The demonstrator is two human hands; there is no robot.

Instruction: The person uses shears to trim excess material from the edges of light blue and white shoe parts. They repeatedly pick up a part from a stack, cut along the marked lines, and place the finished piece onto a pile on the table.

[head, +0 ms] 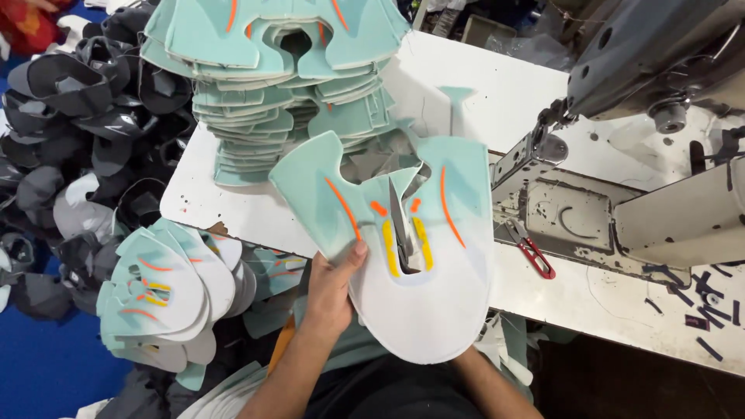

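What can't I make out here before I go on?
- Right hand: hidden behind the mint-and-white shoe upper in the head view; only the forearm shows.
- Left hand: fingertips tucked behind that upper.
- Sewing machine: needle area cut off by its own head and the frame edge.

- Sewing machine [621, 209] on the white counter [481, 93]
- Red snips [534, 254] beside it
- Mint stack [287, 77] on the counter
- Dark pieces [85, 116] heaped at left
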